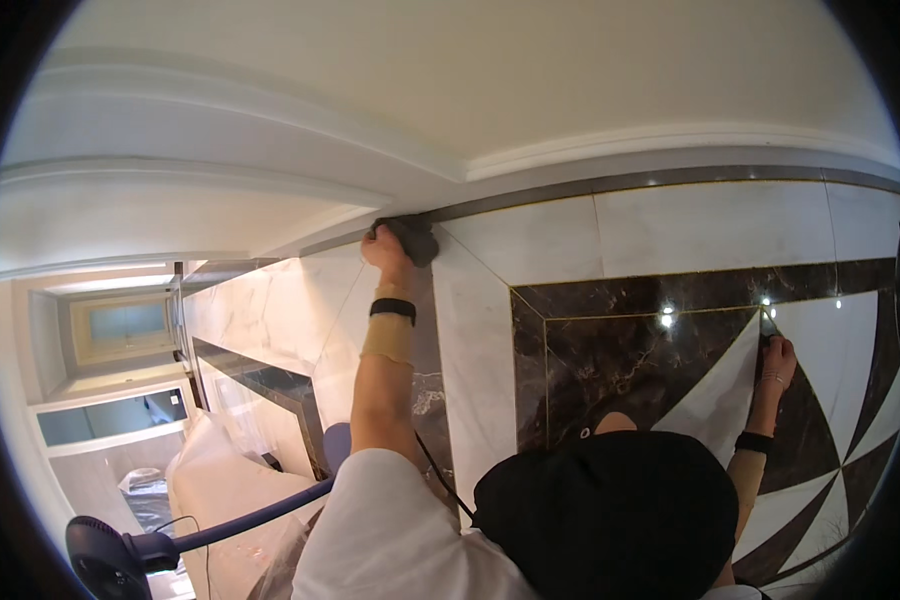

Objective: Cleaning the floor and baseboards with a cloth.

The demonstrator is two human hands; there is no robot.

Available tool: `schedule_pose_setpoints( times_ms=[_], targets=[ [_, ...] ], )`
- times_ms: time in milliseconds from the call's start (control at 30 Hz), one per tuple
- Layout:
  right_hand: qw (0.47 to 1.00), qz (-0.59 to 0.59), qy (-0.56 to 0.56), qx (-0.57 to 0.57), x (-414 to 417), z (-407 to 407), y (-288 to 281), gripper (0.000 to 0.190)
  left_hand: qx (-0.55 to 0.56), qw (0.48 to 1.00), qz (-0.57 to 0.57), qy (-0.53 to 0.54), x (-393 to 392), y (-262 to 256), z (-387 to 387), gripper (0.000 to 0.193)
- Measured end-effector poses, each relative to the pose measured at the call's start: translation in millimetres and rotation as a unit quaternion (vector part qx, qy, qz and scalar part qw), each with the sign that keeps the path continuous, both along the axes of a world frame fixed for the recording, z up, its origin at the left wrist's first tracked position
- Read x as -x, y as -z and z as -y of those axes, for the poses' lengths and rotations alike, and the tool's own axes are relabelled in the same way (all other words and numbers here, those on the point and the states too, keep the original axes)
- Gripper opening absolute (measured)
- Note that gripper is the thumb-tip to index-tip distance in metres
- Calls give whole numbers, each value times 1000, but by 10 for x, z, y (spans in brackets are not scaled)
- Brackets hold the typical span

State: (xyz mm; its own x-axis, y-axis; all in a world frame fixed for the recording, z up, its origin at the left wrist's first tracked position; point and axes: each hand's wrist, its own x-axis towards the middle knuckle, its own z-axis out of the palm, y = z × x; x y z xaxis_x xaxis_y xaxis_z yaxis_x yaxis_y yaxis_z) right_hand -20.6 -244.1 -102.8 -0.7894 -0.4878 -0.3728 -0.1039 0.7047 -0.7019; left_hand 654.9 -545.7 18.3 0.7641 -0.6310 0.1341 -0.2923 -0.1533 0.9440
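Observation:
My left hand (385,251) presses a dark grey cloth (418,238) against the floor where the grey baseboard (495,196) turns the wall corner. Much of the cloth is bunched beyond my fingers. Farther right, my right hand (778,361) is closed on a small hand tool (768,328) with a dark grip, too small to name exactly. Its tip touches or nearly touches the patterned floor, by the point of a white triangular inlay (720,401). Black bands circle both forearms. A black cap (607,517) covers part of the floor below.
A pale panelled wall (570,82) rises along the floor. Dark marble bands (645,274) with gold lines border the white tiles. At lower left are a dark blue tube (255,514) with a round black head (105,555), protective sheeting (225,465) and a doorway (124,322). A black cable (442,476) hangs near my left arm.

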Motion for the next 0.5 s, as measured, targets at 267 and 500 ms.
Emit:
schedule_pose_setpoints(
  times_ms=[267,500],
  targets=[
    [1000,4,-20,-21,155,-130,20,27,-42,986,-131,96,494,414,-51,36],
    [998,48,0,45,-108,-84,-28,24,-36,999,14,18,71,77,-16,31]
  ],
)
